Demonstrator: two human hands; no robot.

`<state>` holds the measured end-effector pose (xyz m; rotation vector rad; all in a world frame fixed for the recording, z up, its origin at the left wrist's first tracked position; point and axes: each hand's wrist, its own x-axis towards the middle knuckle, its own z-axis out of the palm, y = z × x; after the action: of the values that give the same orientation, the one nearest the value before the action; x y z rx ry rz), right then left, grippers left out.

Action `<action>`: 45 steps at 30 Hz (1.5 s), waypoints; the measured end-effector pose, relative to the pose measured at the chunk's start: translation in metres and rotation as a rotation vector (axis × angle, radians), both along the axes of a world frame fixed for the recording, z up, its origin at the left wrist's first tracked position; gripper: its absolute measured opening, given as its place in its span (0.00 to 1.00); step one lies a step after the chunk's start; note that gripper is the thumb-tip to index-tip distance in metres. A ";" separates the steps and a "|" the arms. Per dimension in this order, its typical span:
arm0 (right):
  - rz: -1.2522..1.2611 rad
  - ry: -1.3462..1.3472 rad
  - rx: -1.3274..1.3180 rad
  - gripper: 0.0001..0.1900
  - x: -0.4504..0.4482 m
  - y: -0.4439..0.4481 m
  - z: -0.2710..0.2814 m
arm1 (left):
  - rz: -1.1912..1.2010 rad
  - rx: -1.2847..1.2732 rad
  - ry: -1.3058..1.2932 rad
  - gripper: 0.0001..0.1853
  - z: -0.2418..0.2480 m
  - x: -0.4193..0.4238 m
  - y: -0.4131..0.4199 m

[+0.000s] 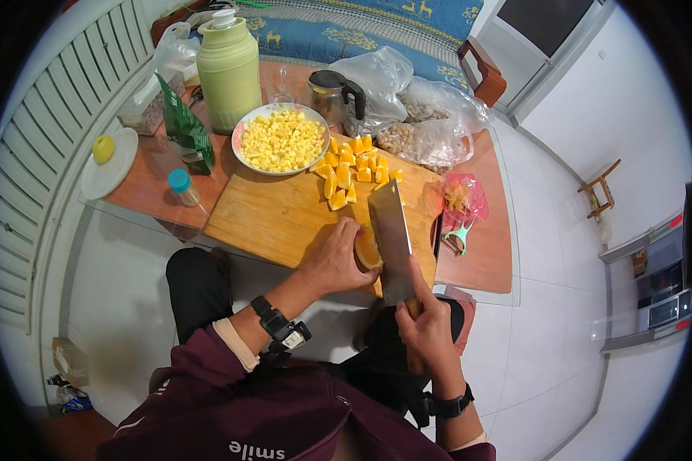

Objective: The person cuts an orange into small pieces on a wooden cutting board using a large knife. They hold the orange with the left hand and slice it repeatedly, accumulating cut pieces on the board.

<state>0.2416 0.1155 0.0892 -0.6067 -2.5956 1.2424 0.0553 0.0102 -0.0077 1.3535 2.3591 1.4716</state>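
My left hand [337, 259] grips an orange wedge [369, 246] at the near edge of a wooden cutting board [259, 213]. In my right hand [427, 322] is the wooden handle of a cleaver [391, 245], its broad blade standing just right of the wedge. Whether the blade touches the fruit cannot be told. Cut orange pieces [343, 173] lie in a loose pile at the board's far side. Left of them, a bowl [237, 151] full of small pale-yellow fruit cubes [282, 141] rests partly on the board.
Behind the bowl stand a green thermos flask [228, 75] and a glass jug [327, 101]. Plastic bags [432, 124] lie at the back right, a peeler [460, 237] beside a pink bag [476, 199] at right. Leftward are a blue-capped shaker [181, 185], a green pouch [184, 129] and a plate [118, 164].
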 end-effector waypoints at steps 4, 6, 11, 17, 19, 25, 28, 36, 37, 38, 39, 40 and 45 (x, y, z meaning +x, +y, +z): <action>-0.011 -0.039 0.000 0.41 0.017 -0.004 -0.001 | 0.010 0.041 0.055 0.38 -0.003 0.000 0.001; -0.010 -0.074 0.012 0.41 0.020 -0.004 0.001 | 0.018 0.073 0.098 0.36 -0.005 0.001 0.001; 0.039 -0.002 -0.019 0.40 -0.003 0.008 0.005 | 0.005 0.042 0.050 0.36 -0.004 0.002 0.003; 0.078 -0.123 0.063 0.39 -0.041 0.016 0.007 | 0.016 0.021 0.025 0.38 0.001 0.003 0.002; 0.136 -0.045 0.126 0.40 -0.036 0.009 0.009 | 0.027 0.019 0.041 0.39 0.000 0.004 0.001; 0.153 -0.145 0.118 0.41 -0.003 0.000 0.023 | 0.026 0.056 0.064 0.41 -0.008 0.004 0.003; 0.209 0.007 0.170 0.41 -0.017 0.002 0.012 | 0.031 0.029 0.052 0.41 -0.008 0.005 0.001; 0.268 0.086 0.325 0.41 -0.023 0.006 -0.010 | 0.092 0.082 0.111 0.41 -0.007 0.007 -0.004; 0.264 0.020 0.339 0.41 -0.011 0.003 -0.008 | 0.136 0.055 0.104 0.41 -0.007 0.006 -0.005; 0.259 -0.050 0.352 0.42 -0.002 0.003 -0.006 | 0.167 0.033 0.073 0.42 -0.007 0.007 -0.007; 0.250 -0.031 0.321 0.42 0.002 0.006 -0.005 | 0.198 0.022 0.043 0.43 -0.007 0.007 -0.008; 0.241 -0.013 0.291 0.42 0.006 0.010 -0.004 | 0.197 -0.009 0.051 0.43 -0.006 0.007 -0.009; 0.190 0.031 0.306 0.42 0.012 0.024 -0.002 | 0.147 -0.015 -0.111 0.44 0.004 0.002 -0.018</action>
<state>0.2539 0.1394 0.0873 -0.2872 -2.7895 0.8625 0.0575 -0.0077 -0.0036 1.0854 2.4397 1.5183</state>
